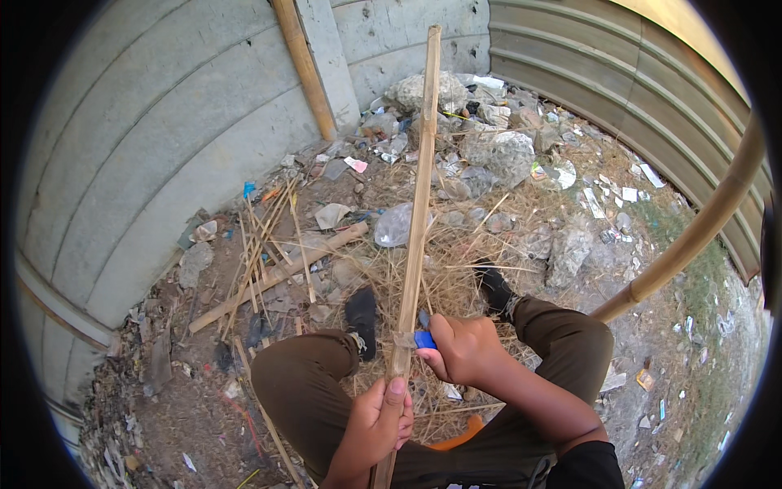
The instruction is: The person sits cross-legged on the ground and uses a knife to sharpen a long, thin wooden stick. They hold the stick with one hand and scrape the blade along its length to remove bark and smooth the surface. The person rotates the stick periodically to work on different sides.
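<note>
A long split bamboo slat runs from my lap up past the middle of the view, tilted slightly right at its far end. My left hand is wrapped round its near part, thumb on top. Just beyond, my right hand is closed on a blue-handled cutter. Its short greyish blade lies across the slat's face, and the fingers hide most of the handle. Pale shavings and thin bamboo splints lie on the ground between my feet.
Several thin bamboo sticks lie left, across a wider bamboo piece. Rubble and litter stand beyond. A grey concrete wall rises left, corrugated sheeting at the far right. A thick bamboo pole slants in beside my right knee.
</note>
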Demonstrator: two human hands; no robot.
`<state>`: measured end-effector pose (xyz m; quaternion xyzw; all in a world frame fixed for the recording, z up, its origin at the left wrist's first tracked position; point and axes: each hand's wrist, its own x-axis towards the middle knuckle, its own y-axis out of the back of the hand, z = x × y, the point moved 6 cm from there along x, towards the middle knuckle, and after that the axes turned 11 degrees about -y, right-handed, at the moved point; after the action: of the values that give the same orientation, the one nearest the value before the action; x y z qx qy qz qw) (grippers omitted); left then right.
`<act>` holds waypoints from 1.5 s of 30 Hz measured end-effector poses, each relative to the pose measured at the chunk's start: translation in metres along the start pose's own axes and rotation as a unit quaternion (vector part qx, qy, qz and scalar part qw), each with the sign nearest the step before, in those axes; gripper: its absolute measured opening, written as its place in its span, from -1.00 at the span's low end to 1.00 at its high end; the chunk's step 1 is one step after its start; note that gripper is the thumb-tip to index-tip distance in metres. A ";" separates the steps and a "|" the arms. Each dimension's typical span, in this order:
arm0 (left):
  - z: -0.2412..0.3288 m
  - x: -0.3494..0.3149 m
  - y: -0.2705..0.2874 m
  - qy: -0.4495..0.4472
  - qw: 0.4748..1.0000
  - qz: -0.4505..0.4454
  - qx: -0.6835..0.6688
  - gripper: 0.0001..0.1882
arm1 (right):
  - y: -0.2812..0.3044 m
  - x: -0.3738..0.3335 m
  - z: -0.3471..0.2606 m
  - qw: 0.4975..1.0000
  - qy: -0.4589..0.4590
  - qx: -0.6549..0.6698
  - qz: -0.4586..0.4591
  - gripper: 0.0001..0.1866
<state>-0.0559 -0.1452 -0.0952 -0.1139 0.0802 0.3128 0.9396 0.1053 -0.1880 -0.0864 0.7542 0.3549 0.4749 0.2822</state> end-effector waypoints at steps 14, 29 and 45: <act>-0.004 0.002 -0.005 0.019 1.000 0.000 0.000 -0.58 | 0.003 0.002 0.010 0.998 0.008 -0.040 0.039 -0.52; -0.008 0.005 -0.009 0.019 1.000 0.007 0.011 -0.57 | 0.000 0.004 0.025 0.998 0.005 -0.030 0.055 -0.51; -0.011 0.005 -0.010 0.035 0.999 0.017 -0.012 -0.60 | -0.006 0.013 0.047 0.995 -0.068 0.078 0.011 -0.58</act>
<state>-0.0463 -0.1533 -0.1054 -0.1346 0.1114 0.3251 0.9294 0.1504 -0.1784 -0.1028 0.8083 0.3627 0.3966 0.2406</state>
